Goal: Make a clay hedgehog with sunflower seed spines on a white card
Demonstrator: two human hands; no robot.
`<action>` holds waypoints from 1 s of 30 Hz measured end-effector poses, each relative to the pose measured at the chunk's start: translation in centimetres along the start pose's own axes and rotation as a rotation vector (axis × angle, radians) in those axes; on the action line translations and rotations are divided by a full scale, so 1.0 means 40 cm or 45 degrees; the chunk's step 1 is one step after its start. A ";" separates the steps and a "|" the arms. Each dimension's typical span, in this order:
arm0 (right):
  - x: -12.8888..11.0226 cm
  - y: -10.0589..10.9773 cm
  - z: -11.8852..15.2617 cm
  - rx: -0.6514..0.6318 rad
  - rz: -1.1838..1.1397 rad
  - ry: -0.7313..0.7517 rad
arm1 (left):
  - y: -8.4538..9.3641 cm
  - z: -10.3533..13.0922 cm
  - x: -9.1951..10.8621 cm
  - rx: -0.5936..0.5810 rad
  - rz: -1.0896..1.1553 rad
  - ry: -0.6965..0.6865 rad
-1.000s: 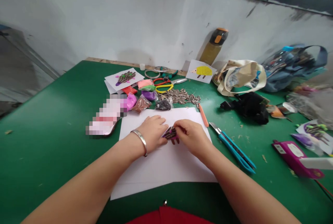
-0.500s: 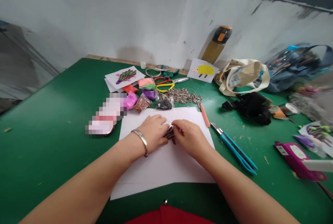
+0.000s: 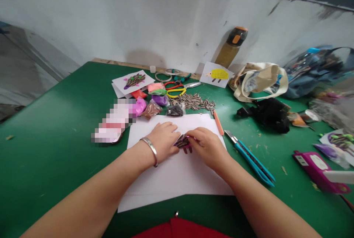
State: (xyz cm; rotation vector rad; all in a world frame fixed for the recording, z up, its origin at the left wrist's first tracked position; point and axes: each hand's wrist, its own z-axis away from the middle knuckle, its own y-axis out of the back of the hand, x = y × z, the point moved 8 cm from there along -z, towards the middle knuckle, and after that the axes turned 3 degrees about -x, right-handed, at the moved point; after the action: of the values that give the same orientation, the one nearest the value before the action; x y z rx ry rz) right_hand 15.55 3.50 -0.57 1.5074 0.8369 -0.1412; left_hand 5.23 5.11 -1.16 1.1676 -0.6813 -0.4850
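Observation:
On the white paper (image 3: 155, 182) lies a small figure (image 3: 182, 141) of purple clay covered with striped sunflower seeds, with short brown legs below. My left hand (image 3: 162, 141) rests flat on the paper at its left side, fingers apart and fingertips touching its edge. My right hand (image 3: 206, 145) is at the figure's right end, thumb and index finger pinched together over it; what they hold, if anything, is too small to make out. A pile of sunflower seeds (image 3: 192, 101) lies behind the paper.
Bags of coloured clay (image 3: 151, 109), scissors (image 3: 177, 91) and a pixelated object (image 3: 113, 122) lie behind and left. A blue cutter (image 3: 250, 158), black bag (image 3: 272, 115), cloth bag (image 3: 258, 81) and magenta device (image 3: 318, 171) are rightward. A bottle (image 3: 231, 48) leans on the wall.
My right hand has shifted slightly right, and more of the seeds and brown legs shows. My left hand has stayed in place.

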 end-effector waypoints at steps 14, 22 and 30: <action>-0.003 -0.020 -0.012 -0.034 0.125 -0.010 | 0.001 -0.001 0.000 -0.006 0.010 0.004; -0.012 -0.030 -0.014 -0.041 0.123 0.005 | 0.003 -0.002 0.002 -0.014 0.000 0.000; -0.006 0.002 -0.005 0.016 -0.001 0.011 | 0.003 0.001 0.002 -0.020 0.029 0.006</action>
State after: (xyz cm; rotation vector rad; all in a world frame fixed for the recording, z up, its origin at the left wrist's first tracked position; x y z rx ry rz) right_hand 15.36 3.59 -0.33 1.5209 0.8447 -0.1407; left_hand 5.28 5.08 -1.01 1.1446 -0.6850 -0.4681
